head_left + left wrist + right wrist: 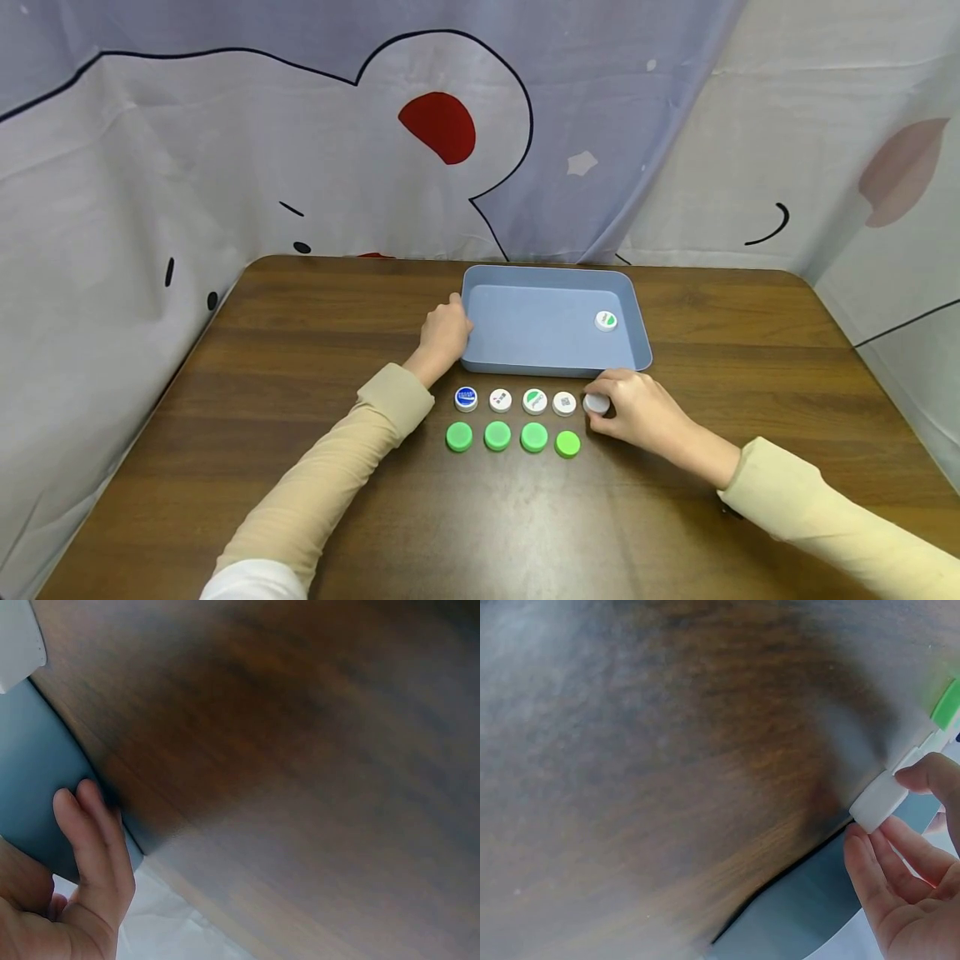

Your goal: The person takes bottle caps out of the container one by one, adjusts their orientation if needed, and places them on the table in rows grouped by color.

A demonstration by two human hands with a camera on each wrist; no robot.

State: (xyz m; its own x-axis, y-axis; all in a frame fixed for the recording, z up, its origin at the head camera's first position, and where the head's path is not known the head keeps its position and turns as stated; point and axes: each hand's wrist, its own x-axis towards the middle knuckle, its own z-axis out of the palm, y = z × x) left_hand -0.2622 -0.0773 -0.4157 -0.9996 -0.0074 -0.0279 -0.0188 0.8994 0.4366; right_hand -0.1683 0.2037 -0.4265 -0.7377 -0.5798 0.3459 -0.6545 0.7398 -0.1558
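Observation:
A blue-grey tray (543,368) lies at the back middle of the table, with one white bottle cap (606,321) with a green mark inside it. My left hand (444,332) holds the tray's left side; in the left wrist view its fingers (96,847) lie against the outer wall. Just in front of the tray's right corner, my right hand (637,408) pinches a plain white bottle cap (880,801) between thumb and fingers. That cap is at the right end of a row with a blue-topped cap (466,398) and several white printed caps (500,401).
Closer to me runs a second row of several green caps (497,436), below the white row. The brown wooden table (465,533) reaches to a printed curtain (337,167) at the back.

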